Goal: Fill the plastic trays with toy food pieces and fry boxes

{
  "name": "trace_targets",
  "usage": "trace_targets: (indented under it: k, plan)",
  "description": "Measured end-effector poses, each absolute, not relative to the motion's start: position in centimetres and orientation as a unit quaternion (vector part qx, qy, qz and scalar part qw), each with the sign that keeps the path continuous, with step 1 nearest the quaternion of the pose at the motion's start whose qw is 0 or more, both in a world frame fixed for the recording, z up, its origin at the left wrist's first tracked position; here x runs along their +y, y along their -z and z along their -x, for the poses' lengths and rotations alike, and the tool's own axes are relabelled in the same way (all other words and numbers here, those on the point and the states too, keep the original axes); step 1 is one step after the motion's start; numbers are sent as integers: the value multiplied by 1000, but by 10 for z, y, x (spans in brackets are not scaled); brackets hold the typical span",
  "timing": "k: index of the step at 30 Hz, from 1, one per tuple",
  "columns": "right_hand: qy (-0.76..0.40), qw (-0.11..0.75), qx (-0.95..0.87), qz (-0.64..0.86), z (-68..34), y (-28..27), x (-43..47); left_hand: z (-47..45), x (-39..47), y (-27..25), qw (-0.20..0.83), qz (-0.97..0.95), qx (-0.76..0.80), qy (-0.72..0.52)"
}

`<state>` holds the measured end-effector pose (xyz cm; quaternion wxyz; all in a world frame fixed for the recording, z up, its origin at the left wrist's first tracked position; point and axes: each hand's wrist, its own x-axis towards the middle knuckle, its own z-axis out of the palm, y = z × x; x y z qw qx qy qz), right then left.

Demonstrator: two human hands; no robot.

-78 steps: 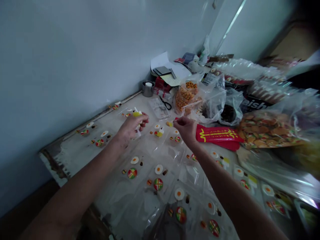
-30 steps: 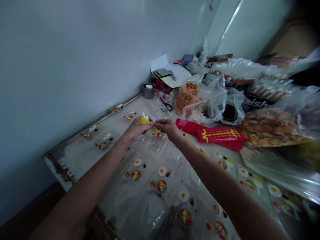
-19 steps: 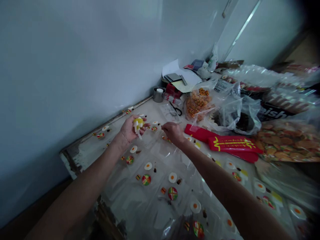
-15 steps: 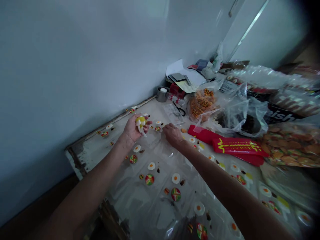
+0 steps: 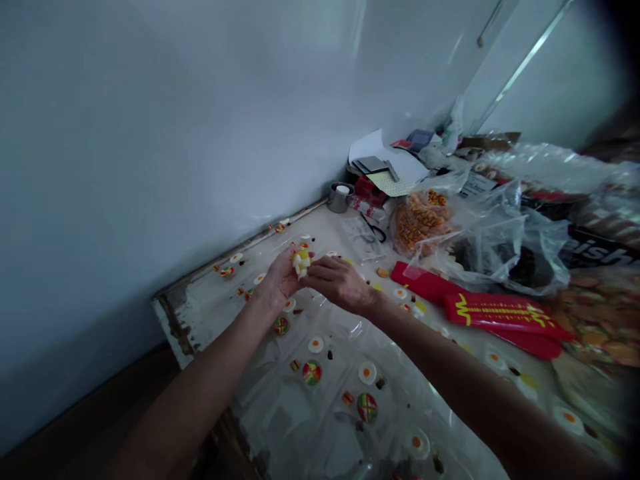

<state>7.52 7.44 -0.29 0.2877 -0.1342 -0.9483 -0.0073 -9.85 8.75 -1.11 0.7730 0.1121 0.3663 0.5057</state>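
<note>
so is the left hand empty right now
No, the left hand holds small yellow-and-white pieces, with the right hand at their side.

You seem to be in a small packing workroom: left of the long red packet with yellow markings (image 5: 503, 310), matching sets of white-and-orange miniature fried eggs (image 5: 367, 373) and round red-and-green discs (image 5: 367, 407) cover a chipped white tabletop (image 5: 207, 308); beyond the packet stand a clear plastic bag of small orange pieces (image 5: 423, 220) and black-handled scissors (image 5: 376, 231).
</note>
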Motion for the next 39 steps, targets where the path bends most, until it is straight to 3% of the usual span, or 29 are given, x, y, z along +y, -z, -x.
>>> trace_targets:
  k: [3, 5, 8, 13, 18, 20, 26, 31, 37, 39]
  plan:
    - [-131, 425, -846, 294, -75, 11, 93, 116, 89, 9, 745, -112, 378, -538]
    - [-189, 434, -770, 429, -75, 17, 117, 133, 89, 3, 723, -113, 388, -560]
    - [-149, 336, -783, 502, -70, 25, 156, 156, 90, -4, 717, -131, 399, -556]
    - [38, 63, -892, 446, -48, 31, 168, 174, 87, -2, 748, -143, 387, -520]
    - [76, -1, -891, 447, -34, 25, 147, 176, 86, 4, 768, -130, 355, -518]
    - [69, 24, -886, 459, -32, 16, 145, 177, 86, 4, 780, -131, 343, -507]
    - [-128, 273, -847, 438, -4, -13, 137, 176, 87, 3, 786, -134, 350, -491]
    - [-158, 281, -870, 373, 25, -8, 119, 162, 88, 4, 771, -101, 357, -518]
    - [-489, 412, -656, 400, 6, -3, 143, 162, 95, -2, 723, -43, 360, -588]
    - [-514, 468, -562, 448, -4, -3, 169, 178, 97, -8, 708, -41, 357, -609]
